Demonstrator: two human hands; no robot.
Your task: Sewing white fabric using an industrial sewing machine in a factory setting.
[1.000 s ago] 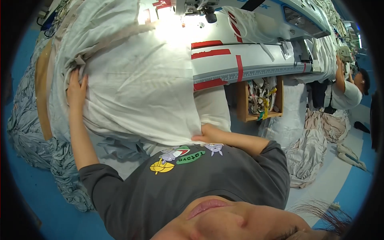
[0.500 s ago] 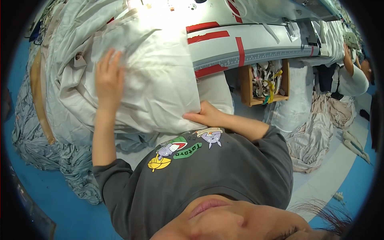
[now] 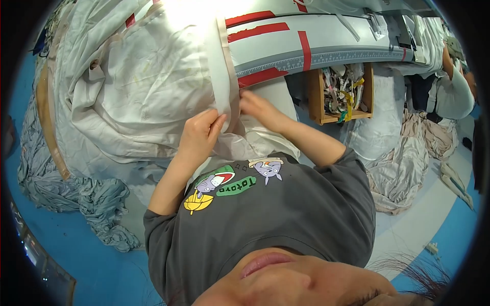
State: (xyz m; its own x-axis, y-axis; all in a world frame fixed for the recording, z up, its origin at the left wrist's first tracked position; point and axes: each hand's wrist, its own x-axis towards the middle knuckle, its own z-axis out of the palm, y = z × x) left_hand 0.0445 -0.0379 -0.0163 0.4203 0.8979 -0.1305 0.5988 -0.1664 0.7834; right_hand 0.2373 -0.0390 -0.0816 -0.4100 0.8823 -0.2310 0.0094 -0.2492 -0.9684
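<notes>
Just left of the curved grey ruler (image 3: pixel 352 54), which runs along the front of the table (image 3: pixel 278 42), lies the white cloth (image 3: pixel 148 76), wrinkled, its folded border (image 3: pixel 218 66) near the ruler's left end. Below that end, the left hand (image 3: pixel 200 133) has its grip closed on the border, thumb against fingers. The right hand (image 3: pixel 260 110), nearer the ruler, is at the cloth's edge; its grip is blurred, so I cannot tell whether it pinches anything. Fine graduations mark the ruler, their figures too small to read; red tape (image 3: pixel 304 51) crosses it. Beneath the ruler, a wooden drawer (image 3: pixel 315 97) holds scraps. Farther below, a dark grey T-shirt (image 3: pixel 275 219) bears cartoon figures and dark lettering on a green patch (image 3: pixel 237 187).
</notes>
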